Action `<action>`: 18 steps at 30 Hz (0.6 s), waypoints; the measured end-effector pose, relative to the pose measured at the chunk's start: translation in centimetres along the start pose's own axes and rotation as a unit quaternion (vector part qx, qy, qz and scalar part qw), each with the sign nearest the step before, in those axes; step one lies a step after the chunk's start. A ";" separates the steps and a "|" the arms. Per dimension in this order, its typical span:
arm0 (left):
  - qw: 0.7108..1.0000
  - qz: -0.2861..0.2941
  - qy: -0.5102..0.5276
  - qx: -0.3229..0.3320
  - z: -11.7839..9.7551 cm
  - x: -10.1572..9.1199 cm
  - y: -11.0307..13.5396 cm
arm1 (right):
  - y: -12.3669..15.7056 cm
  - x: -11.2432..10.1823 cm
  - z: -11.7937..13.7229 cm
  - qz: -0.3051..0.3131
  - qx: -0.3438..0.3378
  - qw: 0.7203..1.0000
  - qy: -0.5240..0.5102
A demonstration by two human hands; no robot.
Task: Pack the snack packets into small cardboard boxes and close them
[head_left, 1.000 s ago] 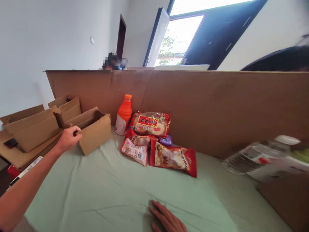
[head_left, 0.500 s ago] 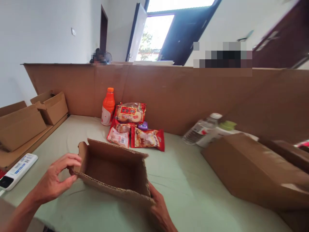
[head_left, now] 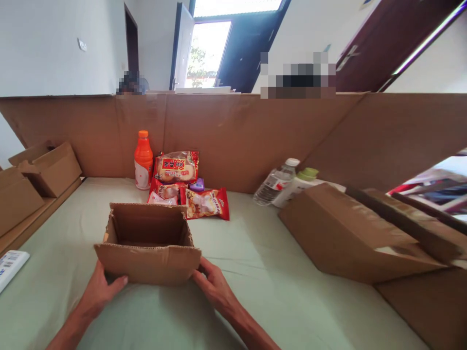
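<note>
An open-topped cardboard box (head_left: pixel 148 265) stands on the green cloth in front of me, its long near side facing me. My left hand (head_left: pixel 102 287) grips its near left corner, with the thumb against the near wall and the other fingers hidden behind the corner. At the right end, my right hand (head_left: pixel 211 282) holds the lower near corner, its fingertips partly hidden. Just beyond the box lie red snack packets, among them a rice cracker bag (head_left: pixel 177 166) and a smaller snack packet (head_left: pixel 206 203). An orange bottle (head_left: pixel 143 160) stands upright behind them.
A tall cardboard panel (head_left: pixel 222 129) walls off the back. A clear bottle (head_left: pixel 276 182) leans beside a green-capped white bottle (head_left: pixel 292 190) and a large cardboard box (head_left: pixel 339 233) at right. Smaller cartons (head_left: pixel 58 167) and a white device (head_left: pixel 12 267) are at left.
The box has turned so its near side squares up to me. My left hand has shifted from the left end wall to the near left corner. My view has swung right.
</note>
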State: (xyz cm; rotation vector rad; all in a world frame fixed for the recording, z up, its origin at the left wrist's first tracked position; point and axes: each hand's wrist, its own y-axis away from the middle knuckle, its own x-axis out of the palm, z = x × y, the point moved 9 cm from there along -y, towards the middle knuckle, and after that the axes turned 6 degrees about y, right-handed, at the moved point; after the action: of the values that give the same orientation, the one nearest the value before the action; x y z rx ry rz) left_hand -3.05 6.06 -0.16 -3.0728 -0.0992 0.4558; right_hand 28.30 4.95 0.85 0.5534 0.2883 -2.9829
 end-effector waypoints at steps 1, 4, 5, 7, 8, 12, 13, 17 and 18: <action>1.000 -0.007 0.002 0.004 -0.2 0.5 -0.5 | -0.5 -0.3 0.0 0.005 -0.011 1.000 0.025; 0.999 -0.021 0.009 0.030 -1.0 1.7 -1.6 | -2.4 -2.2 -0.4 0.004 -0.046 0.989 0.142; 0.999 -0.022 0.011 0.041 -1.1 2.0 -1.8 | -3.2 -3.3 -0.7 -0.006 -0.050 0.983 0.179; 0.998 -0.020 0.006 0.060 -0.8 2.6 -1.8 | -5.3 -6.1 -1.6 -0.038 -0.043 0.970 0.235; 0.997 -0.023 0.000 0.068 -0.5 2.7 -1.6 | -6.7 -7.8 -2.0 -0.056 -0.036 0.964 0.258; 0.994 -0.055 -0.023 0.089 1.0 2.1 -0.7 | -13.1 -13.0 -3.0 -0.104 -0.010 0.918 0.382; 0.994 -0.057 -0.027 0.092 1.3 1.9 -0.6 | -14.6 -13.7 -3.1 -0.105 -0.003 0.905 0.413; 0.994 -0.024 -0.052 0.088 2.5 1.7 -0.8 | -18.9 -14.0 -3.0 -0.066 0.008 0.855 0.515; 0.994 -0.024 -0.057 0.089 2.6 1.6 -0.8 | -19.4 -13.8 -2.9 -0.051 0.009 0.843 0.535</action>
State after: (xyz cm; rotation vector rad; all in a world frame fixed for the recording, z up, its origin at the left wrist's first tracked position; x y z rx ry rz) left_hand -2.35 7.05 -3.06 -2.8641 -0.1271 0.6012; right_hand 39.65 25.26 6.45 2.1971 0.3461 -2.3916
